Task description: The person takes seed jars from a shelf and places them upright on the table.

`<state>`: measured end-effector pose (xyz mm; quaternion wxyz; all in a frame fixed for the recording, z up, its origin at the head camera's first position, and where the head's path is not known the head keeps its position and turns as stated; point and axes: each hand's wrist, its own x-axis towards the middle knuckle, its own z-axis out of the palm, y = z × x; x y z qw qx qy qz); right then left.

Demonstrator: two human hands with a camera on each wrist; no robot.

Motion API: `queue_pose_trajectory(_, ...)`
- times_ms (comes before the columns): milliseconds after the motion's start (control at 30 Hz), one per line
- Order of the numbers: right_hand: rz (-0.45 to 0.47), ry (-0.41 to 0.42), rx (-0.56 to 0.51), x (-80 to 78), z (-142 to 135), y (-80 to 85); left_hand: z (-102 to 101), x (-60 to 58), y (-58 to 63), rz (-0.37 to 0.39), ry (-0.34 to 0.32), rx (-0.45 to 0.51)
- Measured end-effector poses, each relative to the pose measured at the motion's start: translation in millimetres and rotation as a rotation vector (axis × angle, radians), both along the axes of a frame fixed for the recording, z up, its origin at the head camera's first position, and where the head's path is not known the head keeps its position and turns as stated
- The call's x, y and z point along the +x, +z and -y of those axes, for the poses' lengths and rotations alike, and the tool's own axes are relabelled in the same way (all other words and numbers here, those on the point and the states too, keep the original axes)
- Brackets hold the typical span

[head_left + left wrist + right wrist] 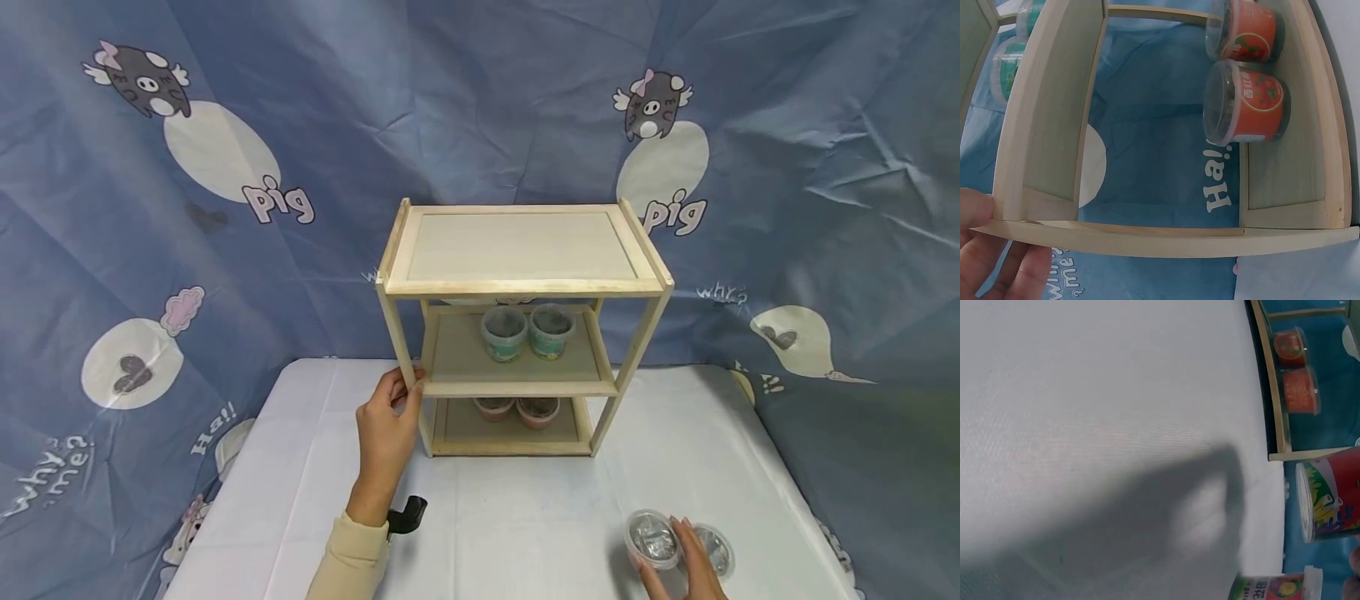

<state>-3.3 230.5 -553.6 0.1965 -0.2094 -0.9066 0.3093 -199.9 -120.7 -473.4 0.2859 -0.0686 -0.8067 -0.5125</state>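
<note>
A small three-tier wooden rack (pixel 517 387) stands on the white-covered table. My left hand (pixel 386 429) grips its left front post at middle-shelf height, thumb in front. In my right hand (pixel 697 567) is a clear-lidded plastic cup (pixel 652 537), pinched between thumb and fingers; the right wrist view shows its red and green printed side. Just right of those fingers, a second lidded cup (pixel 714 550) stands on the table, partly hidden by the hand. Two green-labelled cups (pixel 504 332) sit side by side on the middle shelf. Two red-labelled cups (pixel 1257 103) are on the bottom shelf.
The rack's top board (pixel 517 246) bears nothing. A blue sheet (pixel 480 100) with cartoon pigs hangs behind and around the table. White cloth (pixel 525 525) covers the tabletop in front of the rack and to both sides.
</note>
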Motion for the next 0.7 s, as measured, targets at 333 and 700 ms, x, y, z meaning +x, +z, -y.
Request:
queue_pose_trajectory(333, -0.073, 0.039, 0.065, -2.3, -3.5, -17.3, -0.9, -1.2, 2.9, 0.002, 0.0, -0.011)
queue_pose_trajectory(700, -0.185, 0.133, 0.066, -0.7, -11.6, -39.4, 0.0, 1.7, 0.4, -0.004, -0.001, -0.016)
